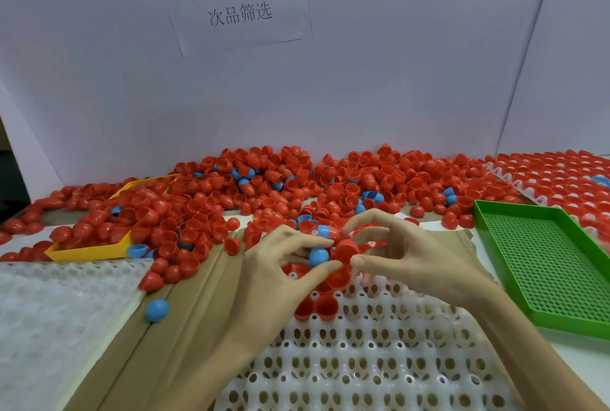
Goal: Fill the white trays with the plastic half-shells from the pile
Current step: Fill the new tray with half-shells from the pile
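A big pile of red half-shells point(264, 189) with a few blue ones spreads along the back of the table. A white tray point(379, 344) with rows of holes lies in front of me, with a few red shells point(326, 306) seated at its far left corner. Over that corner, my left hand point(280, 265) pinches a blue half-shell point(319, 256) between thumb and fingers. Beside it my right hand point(406, 255) holds a red half-shell point(345, 250) with curled fingers. The two hands almost touch.
A green perforated tray point(548, 265) sits at the right. A filled white tray of red shells point(561, 179) lies far right. A yellow tray point(92, 250) half buried in shells is at the left. A loose blue shell point(157, 310) lies on brown cardboard point(185, 328). Another white tray point(49, 305) lies at the left.
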The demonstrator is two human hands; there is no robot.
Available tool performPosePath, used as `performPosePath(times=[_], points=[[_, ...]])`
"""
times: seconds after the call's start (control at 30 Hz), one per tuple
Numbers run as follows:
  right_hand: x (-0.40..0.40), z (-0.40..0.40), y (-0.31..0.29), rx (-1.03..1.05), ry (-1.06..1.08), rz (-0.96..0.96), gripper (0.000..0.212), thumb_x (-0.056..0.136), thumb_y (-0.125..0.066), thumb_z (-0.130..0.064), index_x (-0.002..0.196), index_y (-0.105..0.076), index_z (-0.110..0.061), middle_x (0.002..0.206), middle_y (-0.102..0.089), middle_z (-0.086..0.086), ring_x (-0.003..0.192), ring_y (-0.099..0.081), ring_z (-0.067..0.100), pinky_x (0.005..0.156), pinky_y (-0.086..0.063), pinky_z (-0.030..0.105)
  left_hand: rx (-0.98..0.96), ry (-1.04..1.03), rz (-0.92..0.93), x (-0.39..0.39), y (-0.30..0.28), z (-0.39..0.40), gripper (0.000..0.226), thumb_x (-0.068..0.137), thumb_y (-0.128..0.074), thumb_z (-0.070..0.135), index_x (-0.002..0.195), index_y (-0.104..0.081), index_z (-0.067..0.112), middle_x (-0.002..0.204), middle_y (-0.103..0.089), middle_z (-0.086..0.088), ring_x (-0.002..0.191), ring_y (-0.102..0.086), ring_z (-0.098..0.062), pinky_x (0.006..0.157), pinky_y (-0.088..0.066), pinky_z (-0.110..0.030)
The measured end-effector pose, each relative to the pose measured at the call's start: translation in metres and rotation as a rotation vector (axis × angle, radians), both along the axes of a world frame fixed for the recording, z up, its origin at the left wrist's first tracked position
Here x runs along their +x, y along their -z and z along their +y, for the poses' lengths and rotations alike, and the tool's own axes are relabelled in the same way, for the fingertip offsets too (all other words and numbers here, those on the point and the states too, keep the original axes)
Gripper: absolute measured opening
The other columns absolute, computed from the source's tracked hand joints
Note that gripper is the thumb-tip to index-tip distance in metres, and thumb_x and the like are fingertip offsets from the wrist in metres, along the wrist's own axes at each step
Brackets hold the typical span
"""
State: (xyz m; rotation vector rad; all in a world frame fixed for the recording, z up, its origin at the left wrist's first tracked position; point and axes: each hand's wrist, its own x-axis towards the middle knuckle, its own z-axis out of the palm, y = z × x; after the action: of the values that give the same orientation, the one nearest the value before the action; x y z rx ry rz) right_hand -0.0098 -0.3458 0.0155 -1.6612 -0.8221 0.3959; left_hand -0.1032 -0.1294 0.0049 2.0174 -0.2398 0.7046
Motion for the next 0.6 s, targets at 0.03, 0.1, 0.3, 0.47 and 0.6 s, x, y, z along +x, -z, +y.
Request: performPosePath(times=[0.03, 0.1, 0.3, 0.47, 0.6], points=[[0.000, 0.001, 0.000, 0.012, 0.008, -0.014, 0.029, 0.094, -0.078, -0.022, 0.120, -0.067, -0.023, 0.111, -0.073, 0.012, 0.089, -0.076, 0.029, 0.079, -0.060, 0.029, -0.015, 0.005, 0.005, -0.001, 0.000, 0.001, 0.030, 0.077, -0.088, 0.026, 0.105, -0.081, 0.021, 0.099, -0.071, 0.008, 0.094, -0.073, -0.013, 0.080, -0.059, -0.019], [-0.001, 0.002, 0.001, 0.033, 0.022, -0.028, 0.023, 0.096, -0.076, -0.024, 0.118, -0.068, -0.020, 0.108, -0.074, 0.013, 0.088, -0.075, 0.028, 0.080, -0.060, 0.030, -0.089, 0.032, 0.035, -0.001, -0.001, 0.002, 0.028, 0.077, -0.089, 0.026, 0.104, -0.080, 0.023, 0.099, -0.073, 0.008, 0.095, -0.074, -0.013, 0.081, -0.059, -0.019], [0.007, -0.006, 0.002, 0.058, 0.153, -0.055, 0.021, 0.096, -0.075, -0.036, 0.114, -0.073, -0.025, 0.099, -0.077, 0.008, 0.082, -0.076, 0.022, 0.082, -0.061, 0.028, -0.316, 0.076, 0.154, 0.002, -0.009, 0.013, 0.018, 0.084, -0.084, 0.018, 0.101, -0.081, 0.022, 0.098, -0.080, 0.007, 0.096, -0.075, -0.010, 0.085, -0.055, -0.015], [0.036, -0.022, 0.005, 0.245, 0.425, 0.066, 0.063, 0.081, -0.082, -0.048, 0.136, -0.065, -0.021, 0.108, -0.078, 0.010, 0.099, -0.078, 0.019, 0.088, -0.061, 0.025, -0.434, 0.099, 0.213, 0.006, -0.013, 0.021, 0.025, 0.080, -0.082, 0.024, 0.104, -0.080, 0.018, 0.102, -0.080, 0.002, 0.100, -0.076, -0.016, 0.091, -0.057, -0.021], [0.052, -0.040, 0.008, 0.288, 0.404, 0.186, 0.109, 0.077, -0.093, -0.037, 0.163, -0.027, -0.037, 0.136, -0.064, 0.008, 0.128, -0.067, 0.018, 0.114, -0.049, 0.037, -0.365, 0.102, 0.224, 0.006, -0.013, 0.023, 0.021, 0.085, -0.081, 0.015, 0.106, -0.079, 0.018, 0.104, -0.079, 0.007, 0.102, -0.074, -0.009, 0.089, -0.055, -0.016]])
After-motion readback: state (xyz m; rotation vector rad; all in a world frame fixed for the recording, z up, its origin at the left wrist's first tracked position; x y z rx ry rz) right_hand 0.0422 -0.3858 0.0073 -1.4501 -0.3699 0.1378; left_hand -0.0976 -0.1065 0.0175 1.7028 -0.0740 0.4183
